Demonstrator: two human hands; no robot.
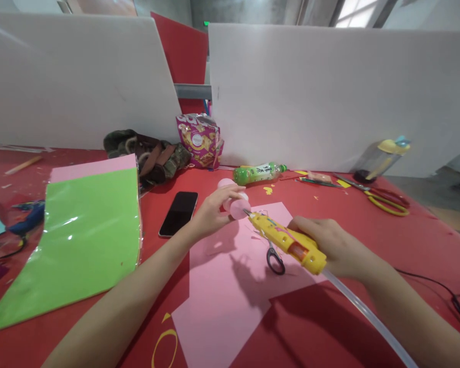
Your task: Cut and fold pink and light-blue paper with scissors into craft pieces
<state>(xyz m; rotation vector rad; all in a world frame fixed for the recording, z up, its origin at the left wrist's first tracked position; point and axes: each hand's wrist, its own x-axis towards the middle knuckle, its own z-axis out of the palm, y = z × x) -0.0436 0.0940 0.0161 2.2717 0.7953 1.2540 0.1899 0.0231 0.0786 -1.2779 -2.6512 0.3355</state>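
My left hand [213,210] is closed around a small pink rolled paper piece [235,205], held just above the table. My right hand [331,248] grips a yellow glue gun [287,242] whose metal tip touches the pink piece. A clear glue stick [364,312] trails out of the gun's back toward the lower right. Under both hands lies a pink paper sheet [218,301] on the red table [310,327]. Small black-handled scissors [275,258] rest on the sheet beneath the gun.
A black phone [178,213] lies left of my left hand. Green and pink sheets [80,240] in plastic cover the left side. A green bottle [258,174], snack bag [199,139], yellow scissors [387,199], a tipped bottle [381,159] and white dividers [329,92] line the back. A black cable [444,294] runs right.
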